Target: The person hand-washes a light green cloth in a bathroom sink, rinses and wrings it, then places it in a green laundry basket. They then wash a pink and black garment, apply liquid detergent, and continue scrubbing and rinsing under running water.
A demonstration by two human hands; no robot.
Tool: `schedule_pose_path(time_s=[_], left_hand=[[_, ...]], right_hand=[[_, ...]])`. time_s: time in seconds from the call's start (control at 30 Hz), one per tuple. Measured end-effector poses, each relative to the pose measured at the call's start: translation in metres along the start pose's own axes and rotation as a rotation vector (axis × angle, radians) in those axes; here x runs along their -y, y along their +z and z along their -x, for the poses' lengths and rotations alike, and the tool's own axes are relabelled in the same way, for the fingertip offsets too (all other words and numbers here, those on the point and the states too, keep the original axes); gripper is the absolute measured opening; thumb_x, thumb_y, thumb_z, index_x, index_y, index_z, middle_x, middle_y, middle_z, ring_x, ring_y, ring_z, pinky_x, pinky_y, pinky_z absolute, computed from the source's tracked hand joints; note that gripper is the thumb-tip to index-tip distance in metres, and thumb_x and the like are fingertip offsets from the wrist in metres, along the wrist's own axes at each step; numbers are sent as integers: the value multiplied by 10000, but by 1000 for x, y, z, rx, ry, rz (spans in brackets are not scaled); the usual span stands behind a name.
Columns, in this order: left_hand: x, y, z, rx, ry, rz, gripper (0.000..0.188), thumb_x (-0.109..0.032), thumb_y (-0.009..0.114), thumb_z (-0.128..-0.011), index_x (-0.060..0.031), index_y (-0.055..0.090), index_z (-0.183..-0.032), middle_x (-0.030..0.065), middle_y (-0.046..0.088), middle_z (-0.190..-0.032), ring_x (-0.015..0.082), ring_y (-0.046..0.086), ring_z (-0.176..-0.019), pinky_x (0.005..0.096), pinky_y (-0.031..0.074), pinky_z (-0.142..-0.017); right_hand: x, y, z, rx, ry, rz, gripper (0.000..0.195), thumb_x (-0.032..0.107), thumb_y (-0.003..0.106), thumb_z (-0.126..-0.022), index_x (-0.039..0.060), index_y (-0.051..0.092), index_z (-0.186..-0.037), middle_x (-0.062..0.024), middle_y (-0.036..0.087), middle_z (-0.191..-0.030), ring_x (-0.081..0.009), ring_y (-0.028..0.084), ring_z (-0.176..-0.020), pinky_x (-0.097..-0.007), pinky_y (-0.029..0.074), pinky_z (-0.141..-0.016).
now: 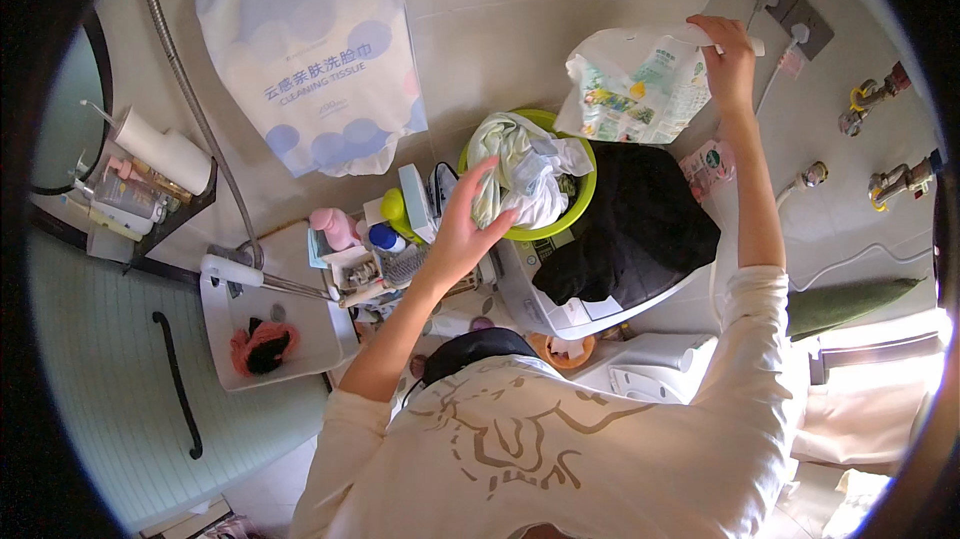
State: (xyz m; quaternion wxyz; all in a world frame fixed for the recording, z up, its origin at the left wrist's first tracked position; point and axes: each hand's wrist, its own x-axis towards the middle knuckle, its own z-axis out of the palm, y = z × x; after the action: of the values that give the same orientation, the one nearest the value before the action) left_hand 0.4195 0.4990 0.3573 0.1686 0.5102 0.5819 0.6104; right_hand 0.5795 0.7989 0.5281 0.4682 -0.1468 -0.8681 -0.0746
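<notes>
My right hand (pixel 729 62) is raised and closed on the upper right corner of a white printed plastic bag (pixel 649 92) beside the tiled wall. What the bag holds is hidden. My left hand (pixel 471 212) reaches over the left rim of a lime-green plastic basin (pixel 587 194), thumb and fingers apart. Crumpled white and pale-green laundry (pixel 517 171) fills the basin next to that hand; whether the fingers touch it I cannot tell. Right of the basin, black clothing (pixel 637 224) lies heaped on the top of a grey-white washing machine (pixel 517 306).
A white washbasin (pixel 330 344) at left holds a pink and black cloth (pixel 262 346). Bottles, including a pink one (pixel 336 229), crowd a rack beside it. A large tissue bag (pixel 307 58) hangs on the wall. Plugged sockets (pixel 791 11) and taps (pixel 812 174) are at right.
</notes>
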Motion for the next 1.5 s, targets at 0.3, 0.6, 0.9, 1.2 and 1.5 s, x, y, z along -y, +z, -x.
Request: schedule_pose_path(time_s=[0.3, 0.6, 0.9, 1.2, 1.5], left_hand=[[-43, -32, -35, -182, 56, 84, 464, -17, 634, -696, 12, 541, -1149, 109, 615, -1068, 153, 579, -959, 271, 442, -843], [-3, -83, 111, -643, -107, -73, 381, -302, 527, -827, 45, 612, -958, 93, 631, -857, 135, 588, -742, 268, 476, -674], [-74, -151, 196, -1096, -95, -464, 300, -99, 624, -743, 64, 576, -990, 95, 618, -898, 166, 587, -782, 295, 486, -771], [-91, -214, 283, -1254, -299, -583, 229, -95, 566, -795, 36, 587, -981, 66, 605, -909, 115, 555, -798, 274, 463, -668], [-89, -315, 378, -1303, -316, -627, 278, -125, 675, -721, 39, 572, -921, 38, 582, -848, 132, 546, -807, 317, 439, -770]], right_hand=[[125, -11, 11, 139, -103, -466, 301, -92, 580, -607, 30, 655, -871, -92, 642, -871, -236, 560, -788, -328, 479, -618], [234, 21, 32, 272, -199, -891, 309, -72, 585, -607, 41, 651, -887, -78, 637, -843, -225, 571, -740, -262, 455, -602], [277, 55, 23, 521, 299, -1313, 261, 256, 494, -893, 8, 552, -951, -35, 563, -750, -103, 477, -690, -242, 373, -577], [404, 98, 60, 843, 435, -1533, 228, 197, 526, -889, -26, 532, -840, -44, 523, -587, -79, 473, -526, -242, 375, -480], [555, 125, 102, 624, 314, -1454, 137, 102, 536, -867, -20, 498, -918, -105, 562, -711, -143, 522, -588, -274, 432, -568]])
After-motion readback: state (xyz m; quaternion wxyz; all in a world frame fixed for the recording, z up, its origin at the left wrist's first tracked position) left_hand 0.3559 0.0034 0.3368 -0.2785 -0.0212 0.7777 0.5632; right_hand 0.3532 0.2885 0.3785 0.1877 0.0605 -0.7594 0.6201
